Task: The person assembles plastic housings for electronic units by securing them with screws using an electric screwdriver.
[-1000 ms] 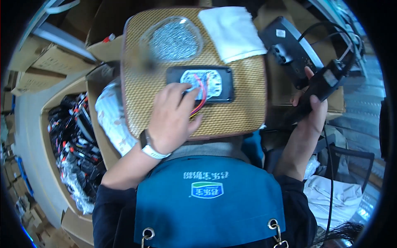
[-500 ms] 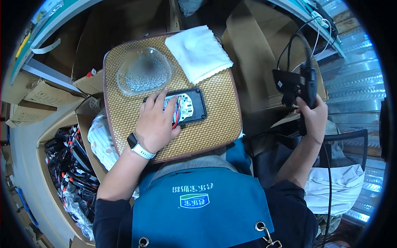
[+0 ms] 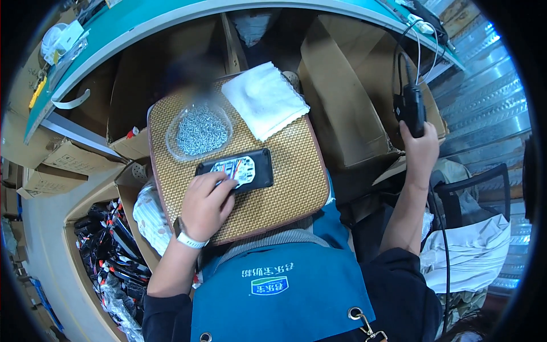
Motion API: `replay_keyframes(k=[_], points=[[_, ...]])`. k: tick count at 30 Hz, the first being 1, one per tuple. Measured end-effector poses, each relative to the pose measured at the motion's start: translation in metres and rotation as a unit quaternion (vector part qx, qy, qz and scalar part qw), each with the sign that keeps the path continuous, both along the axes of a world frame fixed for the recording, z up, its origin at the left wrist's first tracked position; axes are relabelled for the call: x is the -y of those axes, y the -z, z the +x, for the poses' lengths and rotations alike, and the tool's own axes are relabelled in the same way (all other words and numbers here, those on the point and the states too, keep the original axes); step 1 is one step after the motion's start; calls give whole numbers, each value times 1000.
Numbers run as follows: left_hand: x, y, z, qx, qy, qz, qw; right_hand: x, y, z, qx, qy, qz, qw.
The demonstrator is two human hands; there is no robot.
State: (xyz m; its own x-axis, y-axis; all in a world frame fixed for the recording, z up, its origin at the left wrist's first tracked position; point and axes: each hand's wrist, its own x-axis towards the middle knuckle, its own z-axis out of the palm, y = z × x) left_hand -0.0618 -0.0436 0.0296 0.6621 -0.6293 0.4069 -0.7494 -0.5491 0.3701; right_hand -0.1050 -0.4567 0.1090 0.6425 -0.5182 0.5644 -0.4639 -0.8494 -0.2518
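A black plastic case [image 3: 262, 169] lies on the woven-topped stool, with a white circuit board [image 3: 246, 169] and red and blue wires inside it. My left hand [image 3: 206, 206] is at the case's near left side, fingers bent together over the board and wires. What the fingertips pinch is partly hidden. Out to the right, above the floor boxes, my right hand [image 3: 421, 149] is wrapped round a black corded tool [image 3: 411, 108]; its working end cannot be made out. Beyond the case sits a clear plastic bowl [image 3: 171, 140] of small silver screws [image 3: 200, 130].
A folded white cloth [image 3: 264, 100] covers the far right of the woven stool top [image 3: 296, 188]. Cardboard boxes [image 3: 342, 97] stand beneath the green workbench [image 3: 188, 12]. On the left, a carton holds black wired parts [image 3: 117, 245]. A black cable [image 3: 446, 262] hangs at the right.
My left hand has drawn back toward me, its fingers more bent, uncovering more of the board. My right hand and the tool have shifted slightly. The whole view has tilted toward the workbench.
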Motion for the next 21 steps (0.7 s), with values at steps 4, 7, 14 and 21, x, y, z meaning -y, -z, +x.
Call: replay_keyframes(k=[4,7,14,21], points=[[-47,-10,-13,-98,-104,-199,970,38,32,8,-68,55,36,996],[-97,-6,-22,-198,-206,-522,803,37,44,18,-108,71,11,992],[-225,-7,11,-393,-182,-711,554,24,51,22,33,-97,407,908],[-263,60,144,-307,-230,-847,368,-52,54,27,39,-326,627,706]])
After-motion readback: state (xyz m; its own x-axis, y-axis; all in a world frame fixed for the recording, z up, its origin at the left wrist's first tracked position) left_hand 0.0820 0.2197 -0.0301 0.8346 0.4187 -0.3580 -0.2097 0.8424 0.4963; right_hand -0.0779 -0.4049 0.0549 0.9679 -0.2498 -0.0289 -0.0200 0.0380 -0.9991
